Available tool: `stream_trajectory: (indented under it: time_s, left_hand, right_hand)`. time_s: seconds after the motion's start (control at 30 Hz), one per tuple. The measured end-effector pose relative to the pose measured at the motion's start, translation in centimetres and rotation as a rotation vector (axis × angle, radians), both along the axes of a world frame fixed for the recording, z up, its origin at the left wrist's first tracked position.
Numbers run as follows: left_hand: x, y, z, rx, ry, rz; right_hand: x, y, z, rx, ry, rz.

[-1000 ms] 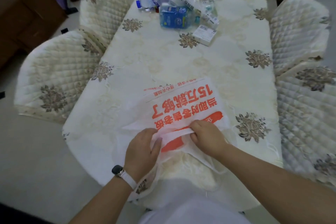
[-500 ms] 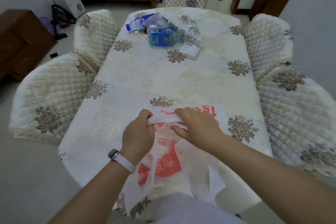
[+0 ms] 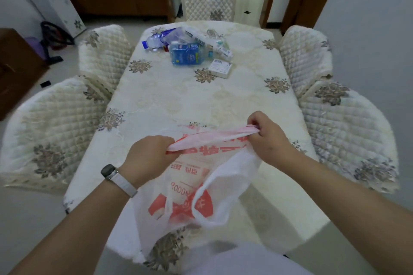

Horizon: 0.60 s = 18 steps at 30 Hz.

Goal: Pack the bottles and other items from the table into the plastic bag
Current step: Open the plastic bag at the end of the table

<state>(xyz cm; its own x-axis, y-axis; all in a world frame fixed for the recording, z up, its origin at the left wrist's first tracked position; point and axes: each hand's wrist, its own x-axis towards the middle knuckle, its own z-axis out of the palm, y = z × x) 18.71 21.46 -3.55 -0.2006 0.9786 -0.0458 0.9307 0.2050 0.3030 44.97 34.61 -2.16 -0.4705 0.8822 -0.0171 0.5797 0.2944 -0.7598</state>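
The plastic bag (image 3: 196,176) is held over the near bench (image 3: 201,100) edge, its rim pinched by the left hand (image 3: 147,158) and right hand (image 3: 268,138). The bottles (image 3: 185,53) are grouped at the far end.

The plastic bag (image 3: 196,176) is held above the near end of the table (image 3: 201,100); the left hand (image 3: 147,156) grips its left edge and the right hand (image 3: 268,138) its right edge. The pile of bottles (image 3: 185,53) lies at the far end, left of centre. The small box (image 3: 220,68) lies just beside the pile, to its right and nearer. Side chairs (image 3: 55,131) stand along both long sides; the end chair (image 3: 207,0) stands behind the far end
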Motion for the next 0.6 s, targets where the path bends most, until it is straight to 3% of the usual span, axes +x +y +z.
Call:
stream_trajectory:
  time_s: [0.1, 0.3, 0.37, 0.5, 0.6]
  left_hand:
    - [0.2, 0.0, -0.8, 0.082, -0.175, -0.035]
    - [1.1, 0.0, -0.8, 0.023, -0.565, 0.06]
    - [1.2, 0.1, -0.9, 0.031, -0.623, 0.05]
    - [0.8, 0.3, -1.1, -0.092, -0.647, 0.004]
    - [0.6, 0.6, -2.0, -0.247, -0.485, -0.066]
  right_hand:
    - [0.5, -0.7, 0.3, 0.06, -0.06, 0.029]
    - [2.0, -0.5, -0.7, 0.312, -0.567, 0.218]
    - [2.4, -0.3, -1.5, 0.341, -0.569, 0.211]
    - [3.1, -0.2, -1.6, 0.198, -0.441, 0.205]
    - [3.1, -0.5, -1.6, 0.156, -0.498, 0.177]
